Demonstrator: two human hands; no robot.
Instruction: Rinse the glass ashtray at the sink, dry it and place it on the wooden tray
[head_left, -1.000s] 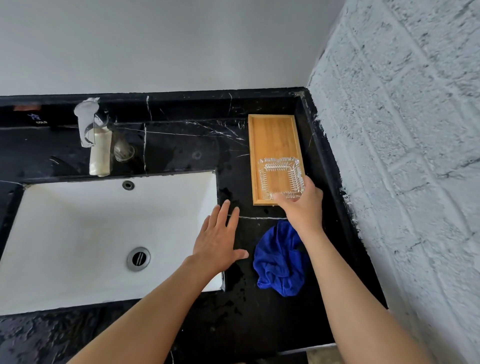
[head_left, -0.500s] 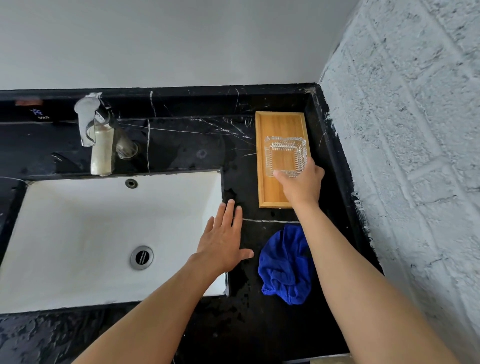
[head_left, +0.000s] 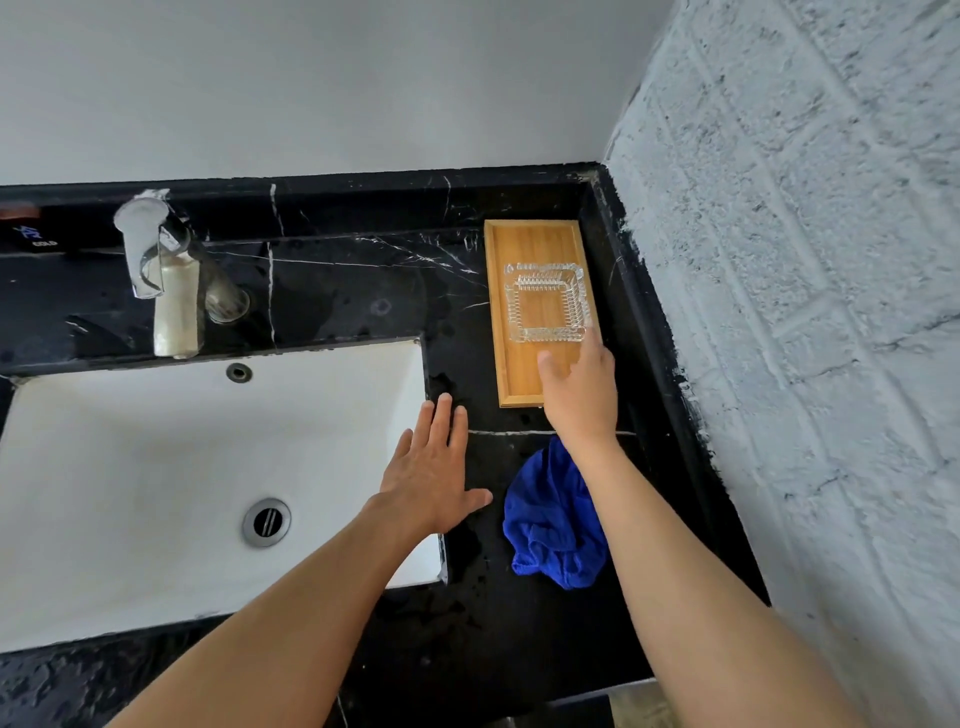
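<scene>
1. Single head view; worn camera looks forward and steeply down onto black marble counter (head_left: 332, 291).
2. Close range; both forearms enter from bottom edge.
3. Wide-angle; white sink (head_left: 130, 467) left, painted brick wall (head_left: 805, 312) right.

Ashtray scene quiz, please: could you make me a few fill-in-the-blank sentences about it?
1. The glass ashtray sits on the wooden ____.
2. The crumpled cloth on the counter is ____ in colour.
3. The left hand lies flat at the edge of the white ____.

Missing words: tray; blue; sink
</scene>
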